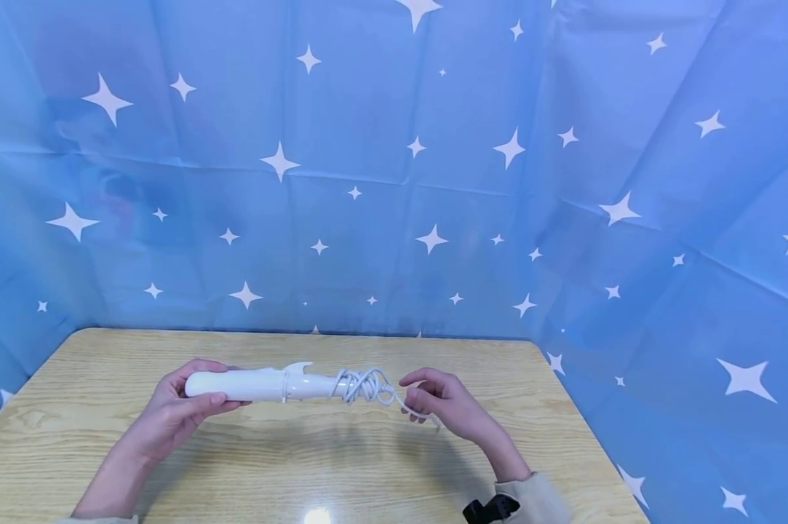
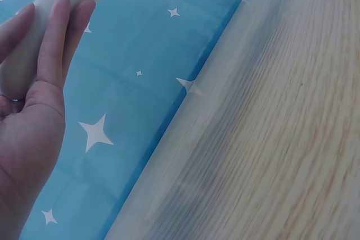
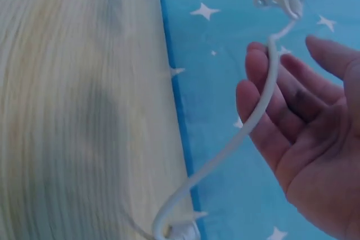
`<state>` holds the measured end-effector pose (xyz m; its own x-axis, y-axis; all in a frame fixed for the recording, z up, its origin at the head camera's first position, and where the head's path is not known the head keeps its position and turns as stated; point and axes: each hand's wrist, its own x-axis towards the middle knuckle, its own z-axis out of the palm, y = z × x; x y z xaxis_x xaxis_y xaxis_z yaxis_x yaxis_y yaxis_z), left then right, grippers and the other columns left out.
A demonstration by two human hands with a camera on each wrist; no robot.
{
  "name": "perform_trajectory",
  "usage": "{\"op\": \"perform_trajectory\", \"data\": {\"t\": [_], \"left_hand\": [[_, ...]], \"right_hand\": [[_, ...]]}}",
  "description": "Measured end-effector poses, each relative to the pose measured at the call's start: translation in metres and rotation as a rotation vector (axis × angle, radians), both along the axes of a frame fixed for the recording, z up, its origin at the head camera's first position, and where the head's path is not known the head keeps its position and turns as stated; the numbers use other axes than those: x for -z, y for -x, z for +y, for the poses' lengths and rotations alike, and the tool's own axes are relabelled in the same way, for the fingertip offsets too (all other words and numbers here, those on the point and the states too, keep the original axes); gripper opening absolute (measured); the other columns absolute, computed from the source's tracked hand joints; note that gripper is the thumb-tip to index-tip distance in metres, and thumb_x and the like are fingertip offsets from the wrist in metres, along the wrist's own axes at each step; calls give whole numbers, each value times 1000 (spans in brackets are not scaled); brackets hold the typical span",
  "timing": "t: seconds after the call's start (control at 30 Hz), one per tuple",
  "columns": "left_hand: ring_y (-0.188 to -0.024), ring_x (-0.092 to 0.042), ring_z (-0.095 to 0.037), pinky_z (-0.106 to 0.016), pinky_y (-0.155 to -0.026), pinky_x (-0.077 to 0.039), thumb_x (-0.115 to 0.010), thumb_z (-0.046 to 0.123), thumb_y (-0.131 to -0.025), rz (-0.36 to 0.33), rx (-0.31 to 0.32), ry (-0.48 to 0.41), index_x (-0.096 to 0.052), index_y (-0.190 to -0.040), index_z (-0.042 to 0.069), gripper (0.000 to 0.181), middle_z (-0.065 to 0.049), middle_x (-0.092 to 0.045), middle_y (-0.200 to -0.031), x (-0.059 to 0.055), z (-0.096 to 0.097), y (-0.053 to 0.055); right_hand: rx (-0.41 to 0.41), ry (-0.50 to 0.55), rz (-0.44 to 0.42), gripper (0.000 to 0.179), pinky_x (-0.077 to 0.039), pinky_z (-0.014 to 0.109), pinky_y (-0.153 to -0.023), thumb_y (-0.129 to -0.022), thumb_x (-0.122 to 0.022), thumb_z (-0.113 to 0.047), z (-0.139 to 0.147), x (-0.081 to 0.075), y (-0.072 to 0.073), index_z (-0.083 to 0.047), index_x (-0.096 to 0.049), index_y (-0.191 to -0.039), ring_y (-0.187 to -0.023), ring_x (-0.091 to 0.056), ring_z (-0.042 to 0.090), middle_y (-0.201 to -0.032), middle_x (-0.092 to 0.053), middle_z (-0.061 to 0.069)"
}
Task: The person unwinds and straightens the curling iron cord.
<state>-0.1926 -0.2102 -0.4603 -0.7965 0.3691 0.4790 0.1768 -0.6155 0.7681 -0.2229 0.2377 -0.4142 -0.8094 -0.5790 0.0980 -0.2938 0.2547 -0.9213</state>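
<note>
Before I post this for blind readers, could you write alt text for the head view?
A person's left hand grips one end of a white wand-like appliance above a pale wooden table; a cord coiled round its other end trails to the right hand. Blue fabric with white stars hangs behind.

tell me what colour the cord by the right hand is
White; the cord shows best in the right wrist view.

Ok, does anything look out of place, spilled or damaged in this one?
Mostly no: the cord is wrapped in messy, crossing loops round the narrow end of the white wand, not neatly coiled. The blue cloth shows creases. No spill or damage is visible.
</note>
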Motion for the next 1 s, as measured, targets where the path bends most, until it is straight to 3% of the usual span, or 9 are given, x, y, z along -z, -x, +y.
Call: {"op": "perform_trajectory", "data": {"t": [0.2, 0.33, 0.43, 0.57, 0.8, 1.0], "left_hand": [[-118, -63, -27, -49, -98, -57, -38, -30, -92, -12, 6, 16, -66, -124, 1, 53, -13, -65, -131, 0, 4, 0], [-116, -64, -27, -48, -97, -57, -39, -30, -91, -28, 0, 34, -67, -123, 3, 54, -12, -66, -131, 2, 6, 0], [-115, -65, -28, -48, -97, -57, -39, -31, -91, -27, 1, 35, -67, -123, 3, 54, -11, -66, -130, 3, 7, 0], [-115, -66, -29, -48, -96, -57, -40, -31, -91, -22, -2, 29, -67, -123, 2, 54, -12, -66, -129, 3, 9, 1], [-116, -64, -27, -49, -97, -56, -40, -30, -91, -34, -8, 28, -67, -123, 2, 53, -12, -65, -129, 3, 7, 1], [-119, -62, -27, -50, -98, -57, -40, -28, -93, -21, -2, 31, -66, -125, 2, 52, -12, -64, -132, 5, 6, 1]], "right_hand": [[-2, 66, -109, 43, -66, 45, -67, -112, -45, -24, -18, 6, 2, 8, -49, -140, -81, -71, 24, -102, -68, 25], [39, 71, -138, 44, -62, 34, -54, -112, -46, -31, -27, 7, 2, 5, -58, -132, -73, -66, 20, -96, -64, 19], [67, 74, -94, 39, -46, 25, -41, -111, -47, -29, -30, 7, 3, 4, -65, -122, -61, -55, 13, -88, -62, 19], [111, 97, -8, 35, -31, 20, -39, -111, -48, -21, -31, 7, 4, 6, -69, -112, -51, -41, 9, -78, -59, 14], [170, 135, 54, 30, -31, 16, -41, -108, -53, -14, -26, 8, 5, 12, -70, -107, -51, -40, 8, -71, -58, 2], [166, 158, 59, 28, -32, 17, -43, -107, -56, -13, -22, 8, 4, 12, -69, -104, -51, -38, 8, -71, -55, 15]]}}
